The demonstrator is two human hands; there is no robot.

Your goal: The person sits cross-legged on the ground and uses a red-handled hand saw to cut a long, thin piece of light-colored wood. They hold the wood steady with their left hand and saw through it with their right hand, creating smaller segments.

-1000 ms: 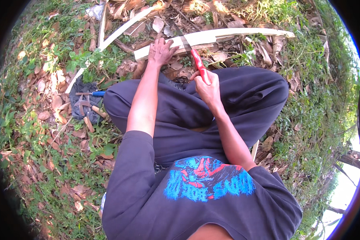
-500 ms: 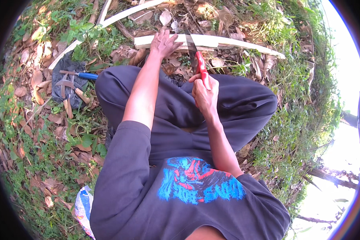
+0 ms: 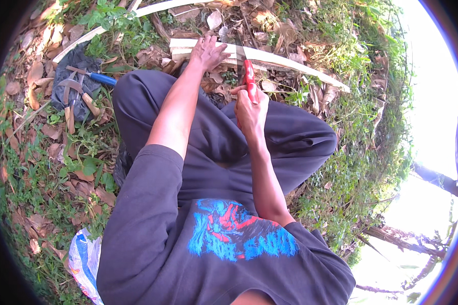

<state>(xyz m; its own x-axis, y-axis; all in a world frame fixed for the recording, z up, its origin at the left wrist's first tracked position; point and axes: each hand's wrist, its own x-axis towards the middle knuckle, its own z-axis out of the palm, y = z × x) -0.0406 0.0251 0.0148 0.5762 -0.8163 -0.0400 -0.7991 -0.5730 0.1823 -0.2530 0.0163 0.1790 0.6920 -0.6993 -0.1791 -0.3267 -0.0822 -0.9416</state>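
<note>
A folding-style hand saw with a red handle is gripped in my right hand, its fingers wrapped round the handle. The thin dark blade points away from me and crosses the pale wooden strips. My left hand presses on the strips left of the blade, fingers spread over them. These strips lie side by side in front of my crossed legs, the longer one slanting down to the right. How deep the blade sits in the wood I cannot tell.
Left of my knee, a hammer with a blue handle and wooden-handled blades lie on a black plastic bag. Another long pale strip curves across the back. A printed white-and-blue sack is at lower left. Leaves and grass cover the ground.
The whole view has tilted and shifted slightly, so the strips now slope more to the right. My left hand stays on the wood; the saw remains across it in my right hand.
</note>
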